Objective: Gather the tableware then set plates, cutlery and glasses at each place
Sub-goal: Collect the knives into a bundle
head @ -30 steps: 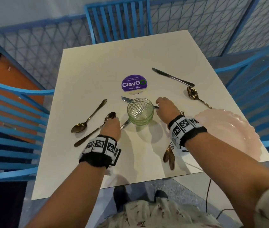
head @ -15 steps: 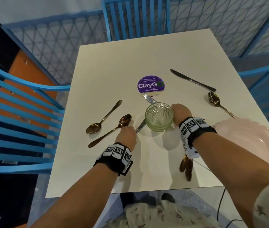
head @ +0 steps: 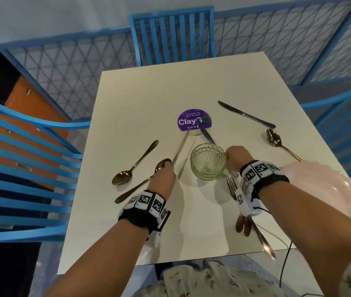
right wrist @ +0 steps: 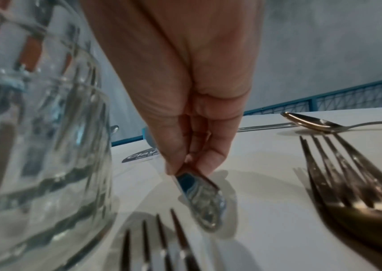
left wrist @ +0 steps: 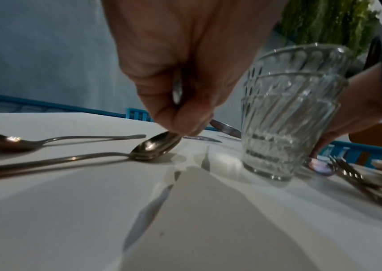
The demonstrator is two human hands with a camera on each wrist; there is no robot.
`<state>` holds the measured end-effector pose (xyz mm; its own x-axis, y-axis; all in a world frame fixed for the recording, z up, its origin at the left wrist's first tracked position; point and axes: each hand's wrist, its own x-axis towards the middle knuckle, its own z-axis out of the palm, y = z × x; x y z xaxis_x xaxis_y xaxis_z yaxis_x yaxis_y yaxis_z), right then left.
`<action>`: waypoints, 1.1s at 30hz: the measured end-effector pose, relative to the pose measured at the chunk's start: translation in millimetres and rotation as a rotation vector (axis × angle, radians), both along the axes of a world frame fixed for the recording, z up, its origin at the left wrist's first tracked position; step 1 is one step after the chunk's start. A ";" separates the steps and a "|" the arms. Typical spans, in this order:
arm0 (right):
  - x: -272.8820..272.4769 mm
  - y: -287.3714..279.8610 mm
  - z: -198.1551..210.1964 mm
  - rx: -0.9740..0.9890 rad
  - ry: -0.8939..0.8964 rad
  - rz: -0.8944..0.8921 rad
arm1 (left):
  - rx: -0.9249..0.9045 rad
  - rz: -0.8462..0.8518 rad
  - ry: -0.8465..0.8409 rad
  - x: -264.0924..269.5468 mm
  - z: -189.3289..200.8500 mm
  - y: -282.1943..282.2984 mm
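Observation:
A ribbed clear glass [head: 208,161] stands upright mid-table between my hands. My left hand [head: 165,173] grips the handle of a silver knife [head: 181,146], which is raised, its tip pointing at the purple sticker. My right hand [head: 232,154] pinches the handle end of a second knife [head: 206,133], whose blade runs past the far side of the glass. In the right wrist view the fingertips [right wrist: 211,163] squeeze that handle [right wrist: 199,194] just above the tabletop. Two bronze spoons [head: 136,161] [head: 142,184] lie left of my left hand. Forks [head: 232,187] lie under my right wrist.
A pink scalloped plate [head: 329,189] sits at the table's right front edge. A third knife [head: 246,114] and a spoon [head: 277,140] lie at the far right. A purple sticker [head: 193,121] marks the centre. Blue chairs [head: 20,159] stand at the left, far and right sides.
My left hand has lifted its knife off the table and swung the tip up toward the sticker. My right hand's knife has turned so its blade now points away, beside the glass.

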<state>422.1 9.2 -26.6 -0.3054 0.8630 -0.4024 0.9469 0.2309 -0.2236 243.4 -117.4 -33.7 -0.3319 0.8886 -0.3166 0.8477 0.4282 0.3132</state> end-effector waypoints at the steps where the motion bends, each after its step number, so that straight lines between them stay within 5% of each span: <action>1: 0.9 0.1 2.2 0.007 0.028 -0.013 | 0.046 0.015 -0.043 -1.9 3.4 1.4; 11: 12.7 3.8 50.3 0.250 0.482 -0.266 | 0.442 0.185 -0.603 -11.2 54.3 32.0; 20: 17.9 -44.0 102.9 0.121 0.905 -0.317 | 0.469 0.135 -1.085 58.7 107.6 42.4; 27: 38.7 -70.4 100.1 0.074 0.986 -0.376 | 0.441 0.211 -1.218 93.7 107.3 35.7; 33: 43.9 -87.9 89.1 0.029 1.012 -0.379 | 0.425 0.167 -1.047 114.3 94.0 33.7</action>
